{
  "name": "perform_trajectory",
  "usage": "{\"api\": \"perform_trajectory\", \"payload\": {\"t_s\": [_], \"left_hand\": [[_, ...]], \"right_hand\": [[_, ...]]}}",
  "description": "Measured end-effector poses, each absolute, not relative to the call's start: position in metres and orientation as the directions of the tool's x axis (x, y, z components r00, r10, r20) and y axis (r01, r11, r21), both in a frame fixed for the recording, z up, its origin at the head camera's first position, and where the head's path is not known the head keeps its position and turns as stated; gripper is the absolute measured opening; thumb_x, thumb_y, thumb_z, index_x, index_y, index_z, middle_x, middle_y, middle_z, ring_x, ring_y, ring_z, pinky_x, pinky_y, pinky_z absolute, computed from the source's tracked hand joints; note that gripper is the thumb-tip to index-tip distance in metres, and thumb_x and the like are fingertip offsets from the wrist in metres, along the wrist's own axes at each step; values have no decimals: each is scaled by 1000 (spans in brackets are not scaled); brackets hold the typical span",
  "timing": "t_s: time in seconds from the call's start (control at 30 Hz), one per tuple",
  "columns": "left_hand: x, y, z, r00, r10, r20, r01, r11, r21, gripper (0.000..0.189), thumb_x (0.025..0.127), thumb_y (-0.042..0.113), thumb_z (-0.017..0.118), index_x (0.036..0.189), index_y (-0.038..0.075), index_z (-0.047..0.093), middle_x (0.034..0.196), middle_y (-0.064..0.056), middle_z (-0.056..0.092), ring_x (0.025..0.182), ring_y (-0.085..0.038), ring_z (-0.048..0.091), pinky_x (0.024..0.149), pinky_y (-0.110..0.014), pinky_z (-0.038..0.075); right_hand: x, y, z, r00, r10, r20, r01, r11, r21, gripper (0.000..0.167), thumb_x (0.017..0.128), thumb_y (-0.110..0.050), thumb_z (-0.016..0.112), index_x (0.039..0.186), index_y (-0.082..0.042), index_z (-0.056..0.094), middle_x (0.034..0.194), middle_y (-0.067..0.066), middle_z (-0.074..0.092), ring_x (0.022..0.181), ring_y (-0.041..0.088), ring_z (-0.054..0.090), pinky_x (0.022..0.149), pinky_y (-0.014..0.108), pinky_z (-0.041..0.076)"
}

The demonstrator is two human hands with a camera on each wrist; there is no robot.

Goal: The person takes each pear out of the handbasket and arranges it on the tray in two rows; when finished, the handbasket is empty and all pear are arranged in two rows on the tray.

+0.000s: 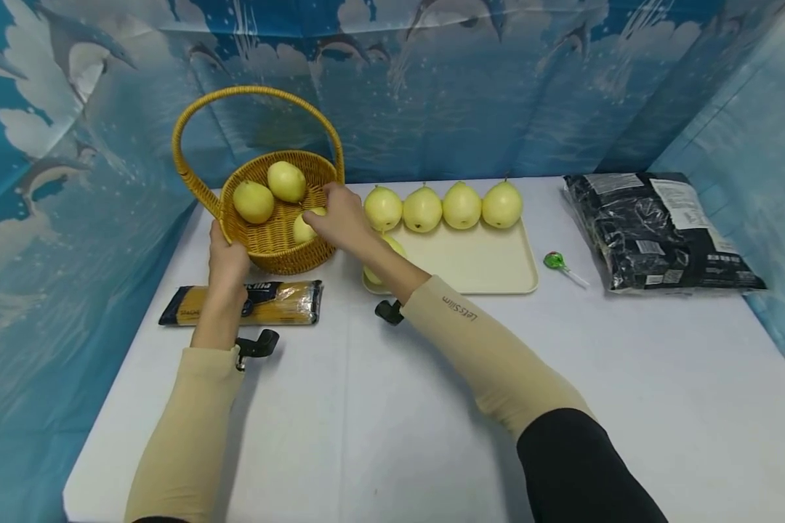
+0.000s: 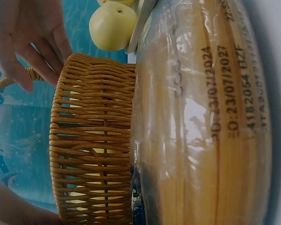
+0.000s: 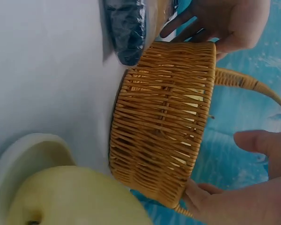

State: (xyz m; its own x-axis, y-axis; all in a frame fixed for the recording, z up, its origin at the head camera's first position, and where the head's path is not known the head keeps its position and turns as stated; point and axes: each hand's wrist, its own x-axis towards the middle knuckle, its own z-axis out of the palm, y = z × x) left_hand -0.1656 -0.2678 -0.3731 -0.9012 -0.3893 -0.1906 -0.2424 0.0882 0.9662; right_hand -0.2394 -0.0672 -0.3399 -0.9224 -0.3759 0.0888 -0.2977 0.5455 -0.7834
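Observation:
A wicker basket (image 1: 288, 254) with a tall arched handle stands at the back left, with three yellow-green pears (image 1: 254, 202) inside. My left hand (image 1: 227, 263) grips its left side, the thumb at the rim and the fingers along the outer wall. Over the opposite rim is my right hand (image 1: 348, 216), thumb spread apart above the front pear (image 1: 303, 228) and fingertips at the wicker edge. The right wrist view shows this hand (image 3: 243, 192) with a wide gap between thumb and fingers. Beside the basket, a cream tray (image 1: 477, 265) holds several more pears (image 1: 422, 209).
A pack of spaghetti (image 1: 278, 303) lies in front of the basket, beneath my left wrist. Right of the tray are a green lollipop (image 1: 554, 260) and a large black plastic package (image 1: 661, 236). A blue dolphin-print curtain (image 1: 432, 94) hangs behind the white table (image 1: 366, 421).

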Motion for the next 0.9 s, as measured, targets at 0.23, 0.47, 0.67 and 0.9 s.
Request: {"api": "perform_trajectory", "payload": {"t_s": [0.23,0.47,0.67,0.9], "left_hand": [[-164,-268,-375,-888,-415,-198,-261,100,960,69,114,17,27,169,35,-12,178,6,-3,163,-15,-7,132,-43,0],[-164,-267,-374,-882,-424,-204,-276,116,954,70,114,17,25,168,34,-15,178,7,-7,162,-14,-8,132,-40,-1],[-165,-266,-374,-887,-417,-197,-267,115,957,70,114,15,24,168,34,-15,178,6,-6,162,-15,-7,132,-40,-1],[-167,-263,-372,-876,-432,-215,-287,106,952,70,112,12,21,168,34,-17,178,5,-8,163,-15,-6,132,-38,0]], "right_hand": [[-246,-90,-339,-868,-490,80,-434,671,-600,31,102,-27,65,83,-9,48,79,3,43,72,17,42,66,27,37],[-245,-100,-336,-855,-519,0,-454,748,-483,37,104,-35,66,79,-14,49,79,1,47,67,15,46,60,27,38],[-247,-102,-342,-851,-524,-18,-468,776,-423,32,102,-40,69,93,-11,61,89,3,58,78,16,54,67,27,42],[-246,-110,-344,-849,-523,-74,-478,820,-314,41,98,-55,71,102,-14,63,98,1,64,88,16,61,75,31,50]]}}
